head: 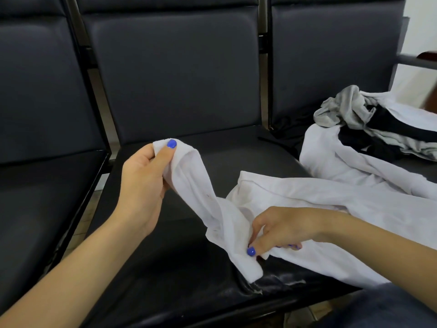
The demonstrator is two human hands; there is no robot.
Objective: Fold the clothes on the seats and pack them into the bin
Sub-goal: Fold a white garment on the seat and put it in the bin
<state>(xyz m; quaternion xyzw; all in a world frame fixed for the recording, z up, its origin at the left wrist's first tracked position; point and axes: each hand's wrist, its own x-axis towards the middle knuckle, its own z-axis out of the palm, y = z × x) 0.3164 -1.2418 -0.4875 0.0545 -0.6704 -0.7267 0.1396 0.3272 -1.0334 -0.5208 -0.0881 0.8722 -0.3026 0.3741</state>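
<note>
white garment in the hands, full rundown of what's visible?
The white thin-fabric garment is unfolded and crumpled, with faint brownish stains near a hemmed edge. It drapes across the black padded middle seat toward the clothes pile on the right seat. The left hand pinches one raised corner; the right hand pinches a lower edge, a strip of cloth hanging between them.

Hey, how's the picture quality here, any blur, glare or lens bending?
Head view: wide-angle bending bows the seat backs; motion blur smears the top right corner; soft glare on the worn seat edge; white garment nearly overexposed, both hands sharp.
</note>
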